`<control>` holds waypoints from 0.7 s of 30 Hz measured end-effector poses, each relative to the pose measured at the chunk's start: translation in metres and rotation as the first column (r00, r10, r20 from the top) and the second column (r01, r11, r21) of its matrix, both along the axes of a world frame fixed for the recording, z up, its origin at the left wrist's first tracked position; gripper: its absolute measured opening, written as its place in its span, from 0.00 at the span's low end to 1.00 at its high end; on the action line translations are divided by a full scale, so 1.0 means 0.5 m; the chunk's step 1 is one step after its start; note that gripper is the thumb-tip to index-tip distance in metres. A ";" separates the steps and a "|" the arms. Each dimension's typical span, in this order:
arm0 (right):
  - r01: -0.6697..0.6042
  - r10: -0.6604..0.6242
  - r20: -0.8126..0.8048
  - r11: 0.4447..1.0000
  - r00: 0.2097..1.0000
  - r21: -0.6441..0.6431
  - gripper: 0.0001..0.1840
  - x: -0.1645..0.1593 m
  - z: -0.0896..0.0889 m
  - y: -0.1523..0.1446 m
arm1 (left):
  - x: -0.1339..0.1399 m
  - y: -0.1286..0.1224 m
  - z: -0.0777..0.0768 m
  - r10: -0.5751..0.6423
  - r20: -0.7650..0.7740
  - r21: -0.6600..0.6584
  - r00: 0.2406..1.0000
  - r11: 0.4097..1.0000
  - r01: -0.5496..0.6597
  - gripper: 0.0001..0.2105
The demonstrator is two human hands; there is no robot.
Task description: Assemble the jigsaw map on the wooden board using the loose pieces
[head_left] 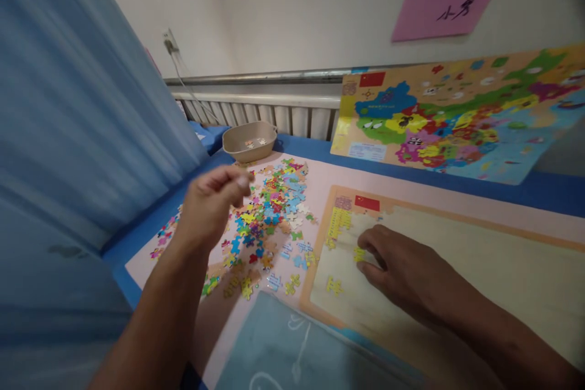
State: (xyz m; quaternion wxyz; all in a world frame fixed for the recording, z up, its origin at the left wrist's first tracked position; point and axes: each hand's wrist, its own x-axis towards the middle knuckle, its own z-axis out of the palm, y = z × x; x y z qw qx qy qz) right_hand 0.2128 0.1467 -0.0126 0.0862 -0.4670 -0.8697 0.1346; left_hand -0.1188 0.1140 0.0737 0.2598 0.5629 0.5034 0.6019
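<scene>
My left hand (205, 204) hovers over a spread of loose jigsaw pieces (269, 201), its thumb and fingers closed together. Whether anything small is between those fingertips I cannot make out. On the puzzle board (439, 268), my right hand (402, 259) has its thumb and forefinger around a yellow jigsaw piece (359, 254). Joined yellow pieces (339, 222) line the board's upper left, below a red flag (367, 203) in the orange border. One more yellow piece (334, 285) lies loose on the board's bare left part.
A beige basket (249, 145) with a few pieces stands at the back. Against the wall leans a colourful map picture (439, 116). A blue-grey patterned sheet (292, 347) lies in front, and a blue curtain (68, 103) hangs on the left.
</scene>
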 end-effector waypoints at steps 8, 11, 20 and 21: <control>0.030 -0.026 -0.094 0.999 0.995 0.032 0.04 0.008 0.001 0.011 | 0.060 -0.116 -0.146 -0.495 -0.533 -0.524 0.686 0.830 0.192 0.08; 0.035 -0.032 -0.108 0.999 0.994 0.032 0.04 0.008 0.001 0.013 | 0.073 -0.118 -0.145 -0.524 -0.637 -0.524 0.565 0.833 0.181 0.07; 0.035 -0.031 -0.104 0.999 0.994 0.037 0.05 0.006 0.000 0.010 | 0.085 -0.107 -0.148 -0.515 -0.689 -0.492 0.510 0.849 0.193 0.07; 0.035 -0.031 -0.105 0.999 0.994 0.032 0.05 0.004 0.002 0.009 | 0.085 -0.108 -0.151 -0.509 -0.692 -0.489 0.512 0.852 0.188 0.07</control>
